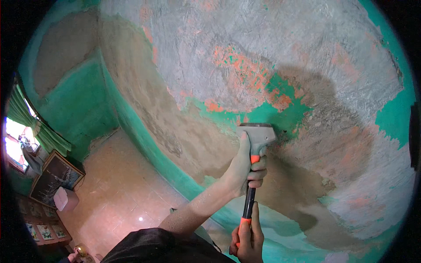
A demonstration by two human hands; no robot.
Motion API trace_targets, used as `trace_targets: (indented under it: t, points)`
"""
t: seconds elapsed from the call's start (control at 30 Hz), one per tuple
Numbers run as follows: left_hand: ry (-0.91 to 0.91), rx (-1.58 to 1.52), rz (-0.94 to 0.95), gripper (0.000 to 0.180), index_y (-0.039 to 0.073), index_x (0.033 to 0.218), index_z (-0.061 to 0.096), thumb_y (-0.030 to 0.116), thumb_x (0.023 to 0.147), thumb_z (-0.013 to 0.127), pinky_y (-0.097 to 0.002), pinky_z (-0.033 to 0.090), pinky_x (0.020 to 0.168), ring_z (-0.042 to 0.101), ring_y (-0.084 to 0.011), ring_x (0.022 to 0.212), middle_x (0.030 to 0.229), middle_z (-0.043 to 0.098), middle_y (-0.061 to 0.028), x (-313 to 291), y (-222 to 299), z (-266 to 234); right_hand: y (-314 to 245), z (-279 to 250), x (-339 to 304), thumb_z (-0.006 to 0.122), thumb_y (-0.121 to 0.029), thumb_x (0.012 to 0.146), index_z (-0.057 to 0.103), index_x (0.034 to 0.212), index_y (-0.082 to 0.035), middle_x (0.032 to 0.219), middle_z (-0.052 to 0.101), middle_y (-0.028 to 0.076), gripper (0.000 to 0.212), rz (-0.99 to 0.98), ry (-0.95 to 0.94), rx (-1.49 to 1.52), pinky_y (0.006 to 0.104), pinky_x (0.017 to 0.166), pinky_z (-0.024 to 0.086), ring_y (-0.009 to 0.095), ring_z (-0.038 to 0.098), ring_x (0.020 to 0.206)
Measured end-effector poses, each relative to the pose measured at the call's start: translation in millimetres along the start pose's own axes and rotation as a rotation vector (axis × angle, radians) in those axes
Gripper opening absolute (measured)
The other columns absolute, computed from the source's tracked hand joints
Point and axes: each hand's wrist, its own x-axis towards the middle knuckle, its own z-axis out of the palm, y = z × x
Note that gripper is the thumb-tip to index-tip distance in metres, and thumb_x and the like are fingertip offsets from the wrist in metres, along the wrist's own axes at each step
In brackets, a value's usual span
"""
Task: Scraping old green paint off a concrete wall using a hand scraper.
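Note:
A paint scraper (259, 134) with a grey head and a black-and-orange handle is pressed blade-up against a wall (307, 57) of patchy green, orange and grey paint. My left hand (242, 172), dusted grey, grips the handle just under the head, with its thumb stretched up along the head. My right hand (248, 240) holds the lower end of the handle, thumb lying along it. The blade edge touches a remaining green patch (280, 115) of paint.
Bare brown plaster (184, 131) runs along the lower wall down to a green skirting band. Below left lies a tan tiled floor (123, 193). A dark framed picture (55, 177), a pale pink box (66, 199) and a green-curtained window (26, 127) are at far left.

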Motion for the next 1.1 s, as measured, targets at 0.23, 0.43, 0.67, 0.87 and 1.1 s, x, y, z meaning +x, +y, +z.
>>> trace_targets:
  t: [0.23,0.43,0.67,0.87,1.1]
  points:
    - [0.000,0.135,0.040,0.065,0.017,0.088,0.045,0.078,0.086,0.025,-0.0208,0.019,0.035,0.021,-0.0039,0.040,0.057,0.026,0.0094,2,0,-3,-12,3,2,0.035,-0.030,0.104,0.015,0.153,-0.011,0.053,0.036,-0.003,0.056,0.166,-0.006,0.181,0.0243,0.038,0.030,0.007,0.028,0.039]
    - [-0.050,0.195,0.075,0.067,0.015,0.088,0.045,0.078,0.086,0.024,-0.0192,0.018,0.034,0.020,-0.0022,0.040,0.056,0.025,0.0103,0,-1,-4,-10,6,-4,0.040,-0.027,0.103,0.023,0.151,-0.008,0.059,0.042,-0.003,0.054,0.235,0.032,0.269,0.0237,0.042,0.033,0.006,0.035,0.045]
    - [0.001,0.128,0.028,0.059,0.018,0.087,0.046,0.074,0.090,0.025,-0.0181,0.015,0.031,0.019,-0.0010,0.038,0.054,0.025,0.0107,0,1,0,-1,2,2,0.033,-0.030,0.103,0.001,0.152,-0.009,0.059,0.038,0.001,0.063,0.271,-0.064,0.182,0.0244,0.037,0.035,0.008,0.035,0.040]
    - [-0.133,0.130,0.128,0.060,0.019,0.089,0.048,0.075,0.088,0.026,-0.0184,0.014,0.031,0.020,-0.0010,0.038,0.053,0.025,0.0105,0,16,2,-11,4,11,0.035,-0.027,0.103,0.002,0.152,-0.010,0.061,0.039,0.002,0.061,0.207,-0.115,0.265,0.0236,0.038,0.036,0.007,0.035,0.041]
    - [-0.156,0.149,0.136,0.061,0.018,0.089,0.048,0.075,0.088,0.025,-0.0178,0.015,0.032,0.020,-0.0011,0.039,0.054,0.026,0.0109,-2,16,8,-10,0,12,0.034,-0.029,0.103,0.002,0.153,-0.012,0.062,0.040,0.002,0.061,0.160,-0.133,0.251,0.0234,0.038,0.037,0.008,0.035,0.039]
